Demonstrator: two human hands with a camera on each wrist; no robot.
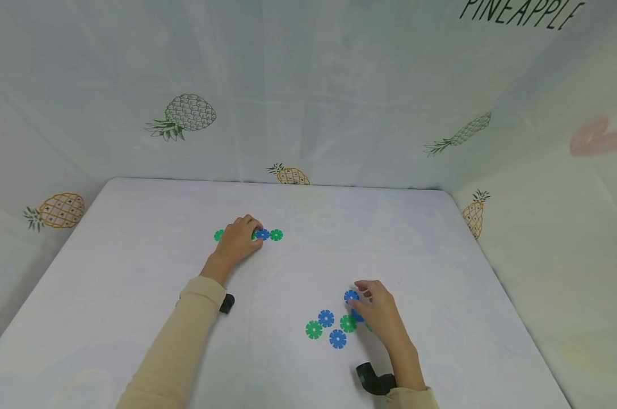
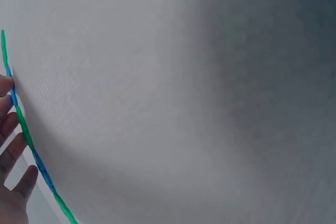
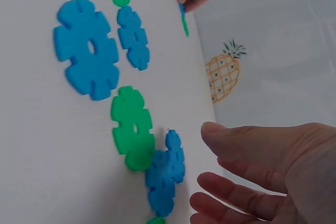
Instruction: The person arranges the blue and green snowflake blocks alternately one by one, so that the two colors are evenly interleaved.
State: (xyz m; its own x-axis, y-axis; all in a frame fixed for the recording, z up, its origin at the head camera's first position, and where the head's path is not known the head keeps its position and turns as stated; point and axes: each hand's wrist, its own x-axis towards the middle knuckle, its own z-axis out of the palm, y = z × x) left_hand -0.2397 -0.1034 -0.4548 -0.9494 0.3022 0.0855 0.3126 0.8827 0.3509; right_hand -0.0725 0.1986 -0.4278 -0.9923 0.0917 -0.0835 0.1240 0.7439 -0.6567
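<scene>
A row of flower-shaped plastic discs, alternating green and blue, lies toward the back of the table. My left hand rests over the row and hides its middle; in the left wrist view the fairly straight fingers touch the discs along their length. Nearer the front right, my right hand hovers with thumb and fingers apart, holding nothing. Beside its fingertips are a blue disc and another blue disc, which overlap a little in the right wrist view. A green disc lies close by.
To the left of my right hand lie another green disc and two blue discs, one upper and one lower. A pineapple-printed cloth hangs behind the white table. Black wrist devices sit by both sleeves.
</scene>
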